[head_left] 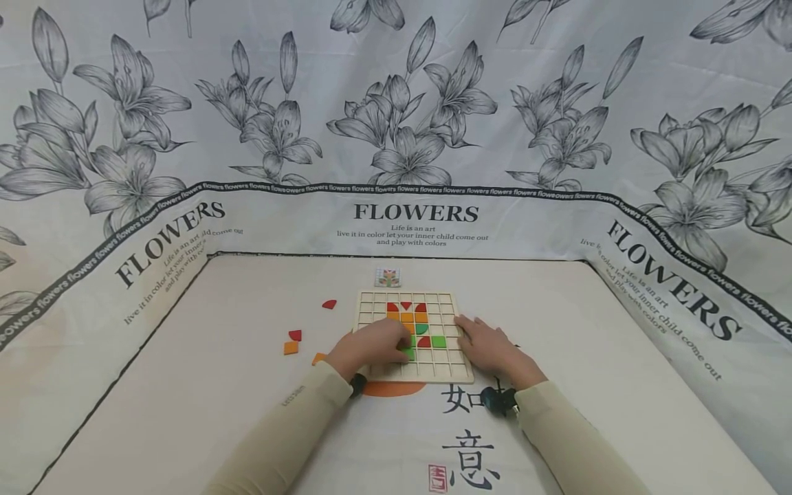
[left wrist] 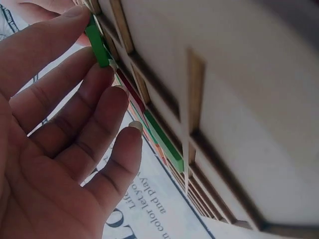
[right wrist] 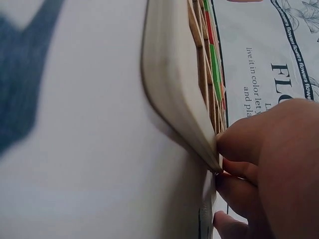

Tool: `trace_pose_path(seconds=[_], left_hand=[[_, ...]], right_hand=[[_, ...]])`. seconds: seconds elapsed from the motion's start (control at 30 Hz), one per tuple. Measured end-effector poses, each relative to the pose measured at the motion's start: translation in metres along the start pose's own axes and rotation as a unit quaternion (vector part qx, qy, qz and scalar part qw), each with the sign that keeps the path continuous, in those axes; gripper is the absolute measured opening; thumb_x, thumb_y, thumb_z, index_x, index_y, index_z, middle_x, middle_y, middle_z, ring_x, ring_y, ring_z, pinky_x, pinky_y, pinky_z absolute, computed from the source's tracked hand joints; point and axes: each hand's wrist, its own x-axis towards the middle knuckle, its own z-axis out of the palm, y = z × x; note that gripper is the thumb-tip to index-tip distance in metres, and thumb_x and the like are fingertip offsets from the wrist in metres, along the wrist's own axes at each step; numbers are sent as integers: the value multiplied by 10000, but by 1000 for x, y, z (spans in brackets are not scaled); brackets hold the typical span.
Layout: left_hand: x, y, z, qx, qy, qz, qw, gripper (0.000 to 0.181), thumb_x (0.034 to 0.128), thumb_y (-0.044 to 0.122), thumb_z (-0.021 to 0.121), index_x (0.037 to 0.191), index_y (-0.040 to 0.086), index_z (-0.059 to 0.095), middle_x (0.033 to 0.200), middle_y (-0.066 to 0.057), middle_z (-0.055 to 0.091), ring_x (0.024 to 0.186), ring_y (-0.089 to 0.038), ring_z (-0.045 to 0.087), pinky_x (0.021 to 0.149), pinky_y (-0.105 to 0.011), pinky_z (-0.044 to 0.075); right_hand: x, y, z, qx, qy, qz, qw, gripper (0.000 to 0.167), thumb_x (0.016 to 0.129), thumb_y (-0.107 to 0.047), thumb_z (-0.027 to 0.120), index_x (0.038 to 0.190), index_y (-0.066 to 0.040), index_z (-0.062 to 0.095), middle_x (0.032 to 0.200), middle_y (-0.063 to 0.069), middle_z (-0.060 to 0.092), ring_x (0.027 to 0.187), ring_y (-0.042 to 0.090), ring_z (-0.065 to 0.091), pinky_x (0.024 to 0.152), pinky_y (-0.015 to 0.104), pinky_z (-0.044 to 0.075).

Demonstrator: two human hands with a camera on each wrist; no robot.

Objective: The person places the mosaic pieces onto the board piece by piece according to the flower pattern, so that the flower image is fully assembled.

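Note:
A square wooden grid board (head_left: 458, 371) lies on the table, with red, orange and green tiles filling several of its cells. My left hand (head_left: 377, 344) reaches over the board's left part. In the left wrist view, its thumb and fingertips pinch a green tile (left wrist: 97, 45) that stands tilted at the grid. Another green tile (left wrist: 164, 142) sits flat in a cell nearby. At the board's right edge is my right hand (head_left: 491, 347); in the right wrist view its thumb and fingers grip the board's rim (right wrist: 172, 84). The left hand covers some cells in the head view.
Left of the board lie loose tiles: a red one (head_left: 329, 304), another red one (head_left: 295, 335) touching an orange one (head_left: 291, 348), and an orange one (head_left: 319, 358) by the left wrist. A small pattern card (head_left: 388, 278) lies behind the board. Flower-printed cloth (head_left: 421, 227) walls the table.

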Motion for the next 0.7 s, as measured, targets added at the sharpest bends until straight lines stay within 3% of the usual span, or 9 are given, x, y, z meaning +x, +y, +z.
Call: trace_pose_path(seconds=[0.7], left_hand=[[0,5,2,118,93,-151,9998,189,855,303,740,1006,191,730,801,79,612,777,-107,547,723,-214,465]], right_hand=[[2,0,3,-52,0,100,9999,520,1022,-272,355,1509,-94,317,1571,126,306,1456,421,212,1124,670,140]])
